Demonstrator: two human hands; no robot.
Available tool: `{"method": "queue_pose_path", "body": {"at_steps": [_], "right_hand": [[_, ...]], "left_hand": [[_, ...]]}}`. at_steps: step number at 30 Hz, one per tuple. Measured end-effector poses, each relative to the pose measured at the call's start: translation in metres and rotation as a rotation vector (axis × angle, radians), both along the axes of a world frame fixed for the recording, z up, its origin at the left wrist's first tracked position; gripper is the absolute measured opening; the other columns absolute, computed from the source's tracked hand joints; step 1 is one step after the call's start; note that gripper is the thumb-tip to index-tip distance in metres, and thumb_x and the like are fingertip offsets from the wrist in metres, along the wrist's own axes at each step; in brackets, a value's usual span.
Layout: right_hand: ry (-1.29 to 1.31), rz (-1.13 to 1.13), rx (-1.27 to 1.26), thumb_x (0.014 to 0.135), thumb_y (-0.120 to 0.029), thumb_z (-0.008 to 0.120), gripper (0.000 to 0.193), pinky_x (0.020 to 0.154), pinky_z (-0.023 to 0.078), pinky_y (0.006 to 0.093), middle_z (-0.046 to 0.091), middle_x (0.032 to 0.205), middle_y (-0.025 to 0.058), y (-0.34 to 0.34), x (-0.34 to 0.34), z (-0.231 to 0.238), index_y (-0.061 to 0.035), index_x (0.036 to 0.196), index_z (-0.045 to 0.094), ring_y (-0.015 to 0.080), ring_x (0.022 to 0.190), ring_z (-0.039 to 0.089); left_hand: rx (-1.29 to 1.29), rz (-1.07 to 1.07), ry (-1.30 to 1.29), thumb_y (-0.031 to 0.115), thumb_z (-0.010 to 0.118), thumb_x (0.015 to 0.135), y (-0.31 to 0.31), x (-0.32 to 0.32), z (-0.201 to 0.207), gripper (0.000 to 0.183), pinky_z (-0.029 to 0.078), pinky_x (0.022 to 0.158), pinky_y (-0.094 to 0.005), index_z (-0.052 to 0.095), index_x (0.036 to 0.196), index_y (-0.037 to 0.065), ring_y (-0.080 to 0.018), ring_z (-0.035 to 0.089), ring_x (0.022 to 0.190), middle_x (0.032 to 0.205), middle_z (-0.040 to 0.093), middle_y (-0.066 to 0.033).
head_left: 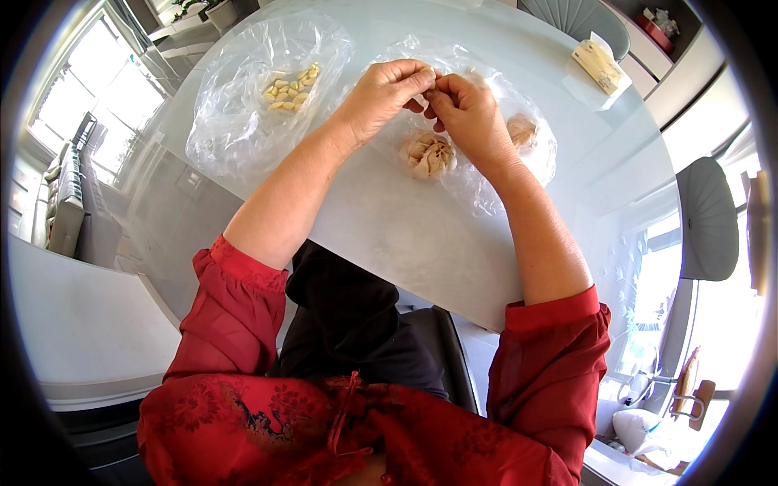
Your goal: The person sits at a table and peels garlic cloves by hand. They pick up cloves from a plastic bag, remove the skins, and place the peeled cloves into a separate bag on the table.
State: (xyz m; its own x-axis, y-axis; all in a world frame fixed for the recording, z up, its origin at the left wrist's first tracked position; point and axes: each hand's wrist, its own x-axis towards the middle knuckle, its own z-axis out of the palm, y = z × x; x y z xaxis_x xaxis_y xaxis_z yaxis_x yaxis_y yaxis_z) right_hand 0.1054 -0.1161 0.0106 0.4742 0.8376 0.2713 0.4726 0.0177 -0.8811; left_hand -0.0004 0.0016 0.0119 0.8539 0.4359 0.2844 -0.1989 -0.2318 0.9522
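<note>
My left hand [387, 91] and my right hand [463, 109] meet fingertip to fingertip above the glass table [405, 235], pinching a small garlic clove between them; the clove itself is mostly hidden by the fingers. Just below the hands a broken-open garlic head [429, 154] lies on a clear plastic bag [519, 174]. Another garlic piece [523, 130] sits to the right of my right wrist. To the left, a second clear plastic bag [243, 121] carries a small pile of peeled yellowish cloves [289, 87].
A tissue packet [598, 65] lies at the far right of the table. A grey chair back [579, 16] stands beyond the table, another chair [707, 219] on the right. The table's near edge runs just above my lap.
</note>
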Motion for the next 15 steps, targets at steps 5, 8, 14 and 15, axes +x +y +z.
{"method": "queue_pose_path", "body": {"at_steps": [5,8,14,15], "right_hand": [[-0.054,-0.044,-0.026,0.089,-0.015,0.052,0.021,0.060,0.049,0.0246,0.062,0.074,0.0048,-0.0024,-0.0003,0.0027,0.0024,0.095,0.063,0.0094,0.065,0.058],[-0.026,-0.054,-0.035,0.087,-0.015,0.052,0.021,0.060,0.049,0.0253,0.063,0.074,0.0055,-0.0048,-0.0018,0.0062,0.0015,0.093,0.063,0.0102,0.065,0.058],[0.035,-0.060,0.033,0.085,-0.017,0.052,0.021,0.060,0.049,0.0274,0.065,0.073,0.0079,-0.0026,0.0013,0.0019,0.0008,0.091,0.063,0.0122,0.063,0.059],[0.056,-0.062,0.044,0.085,-0.017,0.052,0.021,0.061,0.049,0.0274,0.065,0.074,0.0083,-0.0019,0.0014,0.0020,0.0013,0.091,0.063,0.0123,0.063,0.059]], "left_hand": [[-0.009,0.006,0.028,0.027,0.052,0.093,-0.0023,-0.0013,0.0019,0.031,0.051,0.076,-0.0280,0.064,0.106,0.002,-0.0140,0.061,0.091,0.096,0.065,-0.0063],[-0.011,0.006,0.031,0.027,0.052,0.093,-0.0039,-0.0017,0.0035,0.031,0.051,0.075,-0.0278,0.064,0.106,0.002,-0.0142,0.061,0.091,0.096,0.065,-0.0064],[-0.015,-0.004,0.020,0.026,0.051,0.093,-0.0023,-0.0009,0.0021,0.030,0.050,0.074,-0.0274,0.064,0.106,0.002,-0.0138,0.061,0.090,0.095,0.065,-0.0062],[-0.015,-0.007,0.016,0.025,0.051,0.093,-0.0022,-0.0008,0.0021,0.030,0.050,0.074,-0.0272,0.064,0.106,0.002,-0.0137,0.061,0.090,0.094,0.065,-0.0061]]}}
